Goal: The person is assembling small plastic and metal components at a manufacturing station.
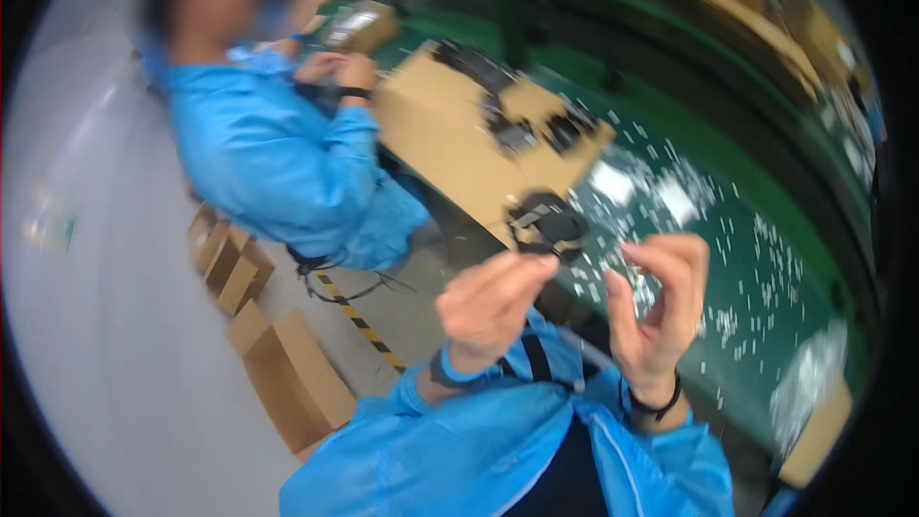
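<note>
My left hand (493, 304) has its fingertips pinched together at the lower edge of a round black part (553, 222). A thin curved band runs along one side of this part; blur hides its exact kind. To the right, my right hand (665, 297) is raised with thumb and fingers curved and a gap between their tips; I see nothing held in it. Beyond both hands a brown cardboard sheet (440, 148) lies on the green worktable (766, 335). Several black parts (512, 129) rest on the sheet.
Small white pieces (756, 258) and white squares (677, 199) are scattered over the green surface. A clear plastic bag (809, 383) lies at the right. A co-worker in blue (268, 153) handles something at the left, near a small box (364, 27). Open cartons (292, 378) stand on the floor.
</note>
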